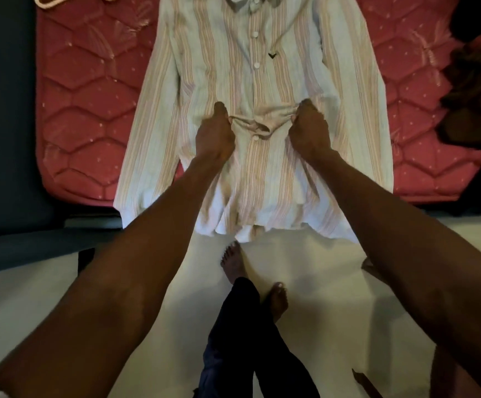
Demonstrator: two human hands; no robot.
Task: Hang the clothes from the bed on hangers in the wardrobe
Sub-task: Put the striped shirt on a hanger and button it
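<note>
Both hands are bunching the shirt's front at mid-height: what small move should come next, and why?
Probably lift the striped shirt off the mattress: the left hand and right hand both pinch its front fabric, it lies flat with its hem hanging over the edge, and the pale hanger at the top left is not yet inside it.

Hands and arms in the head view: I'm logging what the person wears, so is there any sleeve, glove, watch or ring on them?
Both forearms are bare as far as the frame shows: no sleeves or gloves. The left hand and right hand show no watch, bracelet or ring on their visible sides. A bit of white cloth shows at the bottom left corner, unclear what it is.
</note>
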